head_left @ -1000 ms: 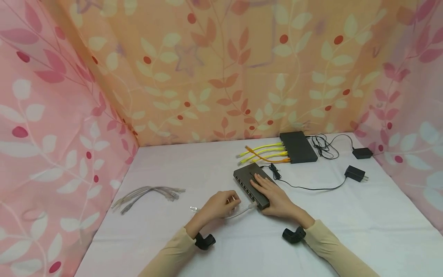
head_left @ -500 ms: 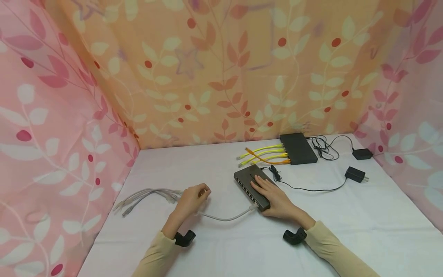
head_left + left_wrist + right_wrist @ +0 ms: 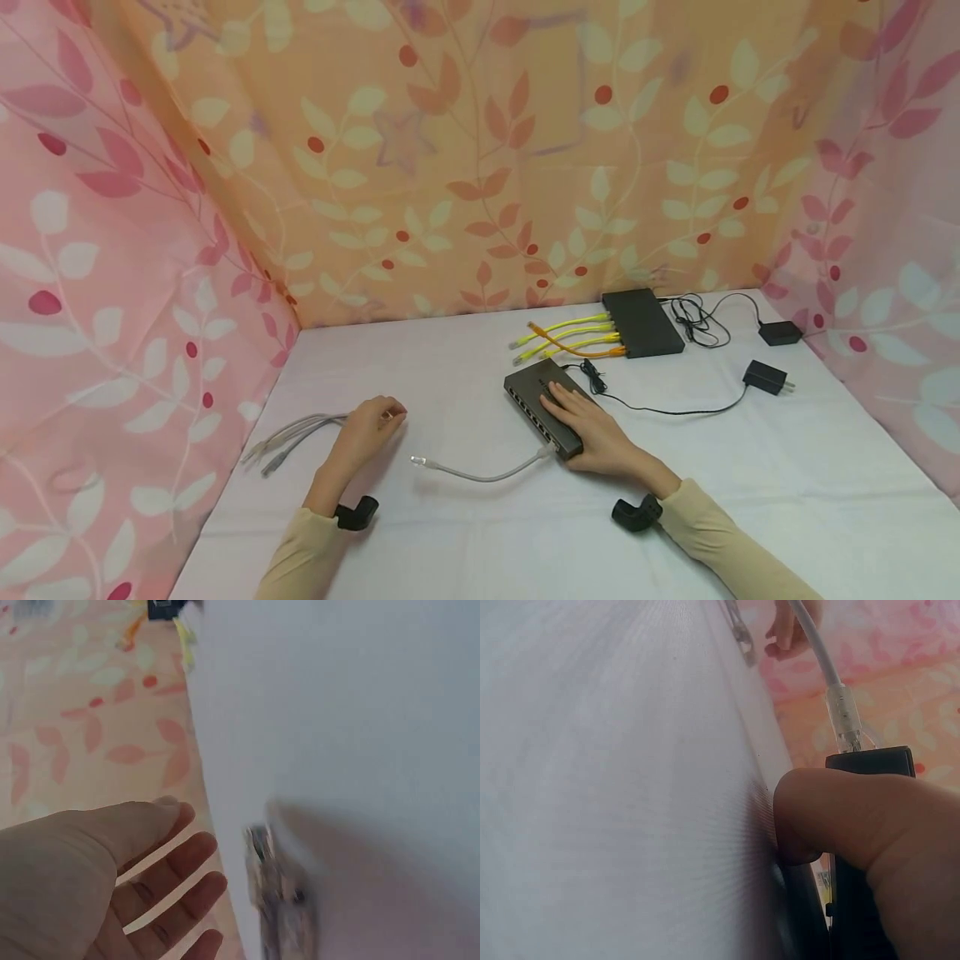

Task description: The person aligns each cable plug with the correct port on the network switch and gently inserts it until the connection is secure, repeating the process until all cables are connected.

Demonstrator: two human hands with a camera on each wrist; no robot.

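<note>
In the head view my right hand [image 3: 596,429] rests on a dark grey network switch [image 3: 534,390], fingers straight across its top. In the right wrist view the thumb lies along the edge of the switch [image 3: 859,915]. A short grey network cable [image 3: 487,479] has one plug in the switch's near-end port; its other clear plug lies loose on the table. My left hand [image 3: 365,429], fingers loosely bent and holding nothing, hovers over the right ends of several grey network cables [image 3: 300,425], hiding them. In the left wrist view blurred clear plugs [image 3: 277,885] lie beyond the fingertips.
Behind stands a black box [image 3: 643,323] with several yellow cables [image 3: 570,329] and an orange cable [image 3: 577,346] plugged in. Its power adapter [image 3: 780,333] is at the right. The switch's adapter [image 3: 765,377] lies nearer. Floral curtains [image 3: 450,167] enclose the white table [image 3: 450,550].
My left hand has let go of the grey cable's loose end and moved left to the bundle of grey cables. My right hand has stayed on the switch.
</note>
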